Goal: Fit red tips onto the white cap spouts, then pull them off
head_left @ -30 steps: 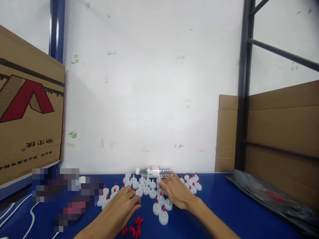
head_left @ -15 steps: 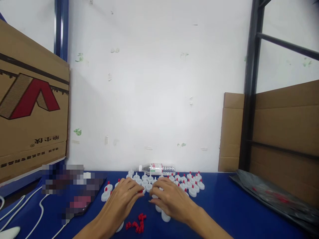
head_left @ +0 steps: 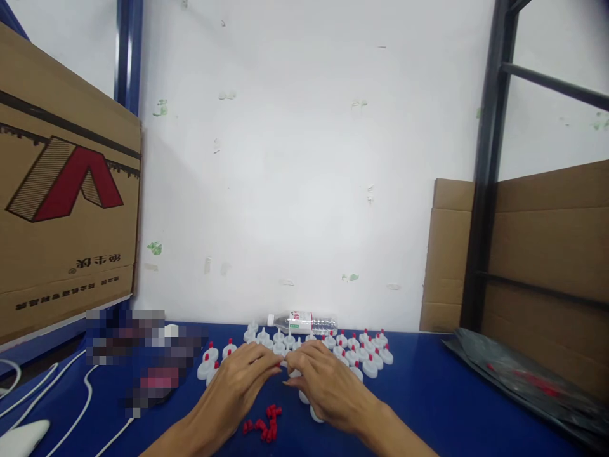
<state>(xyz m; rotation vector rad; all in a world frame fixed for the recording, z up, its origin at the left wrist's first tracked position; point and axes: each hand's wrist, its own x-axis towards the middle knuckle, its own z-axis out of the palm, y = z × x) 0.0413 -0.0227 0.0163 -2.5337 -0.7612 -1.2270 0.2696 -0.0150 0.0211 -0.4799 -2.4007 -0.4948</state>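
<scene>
My left hand (head_left: 238, 379) pinches a small red tip cap, now almost wholly hidden at its fingertips. Close against it, my right hand (head_left: 328, 384) has its fingers closed around a white nozzle cap (head_left: 295, 374), of which only a bit shows. Below the hands lies a loose pile of red tip caps (head_left: 266, 426). Behind them stand several white nozzle caps (head_left: 278, 348) with bare spouts. More white nozzle caps topped with red (head_left: 370, 367) stand to the right, and a few such capped ones (head_left: 206, 366) to the left. Two white caps peek out under my right hand.
A clear plastic bottle (head_left: 301, 322) lies on its side against the wall. White cables (head_left: 71, 406) and a partly blurred dark object (head_left: 166, 374) lie at left on the blue table (head_left: 419, 393). A grey plastic bag (head_left: 518, 374) is at right; cardboard boxes (head_left: 71, 254) flank both sides.
My left hand has moved right, bringing its red tip cap to my right hand, so the fingertips now meet. The whole view has shifted slightly.
</scene>
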